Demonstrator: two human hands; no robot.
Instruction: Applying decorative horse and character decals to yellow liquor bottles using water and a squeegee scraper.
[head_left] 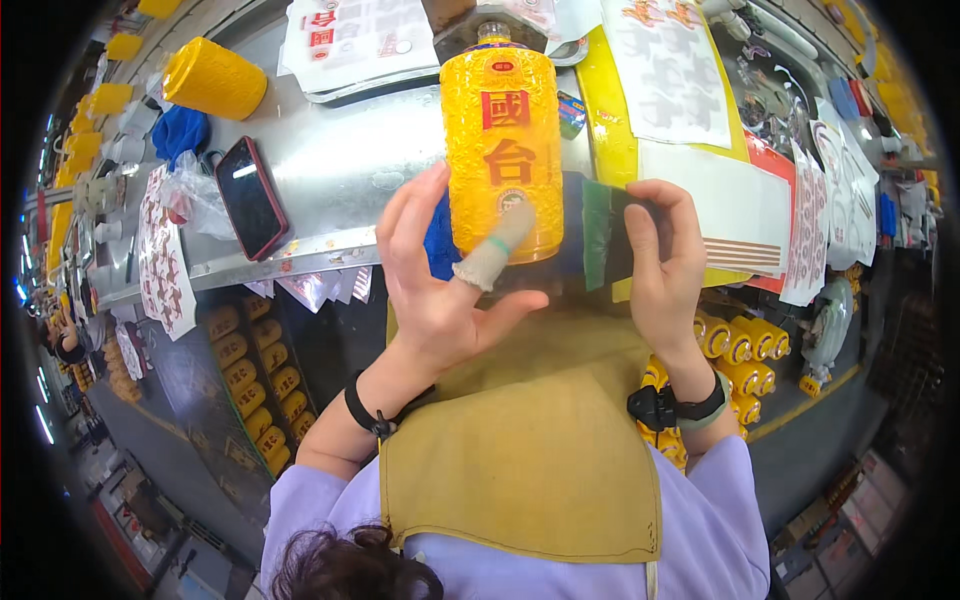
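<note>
Left hand, open, only props the yellow bottle; right hand pinches a dark label strip. Bottle could tip; the strip might go on crooked.

Bottle-labelling workshop: steel bench, label sheets, crated yellow bottles.

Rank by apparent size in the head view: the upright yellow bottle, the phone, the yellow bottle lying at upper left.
1. Upright yellow bottle, though it is nearest the camera.
2. and 3. Phone and lying yellow bottle look alike; unranked.
</note>
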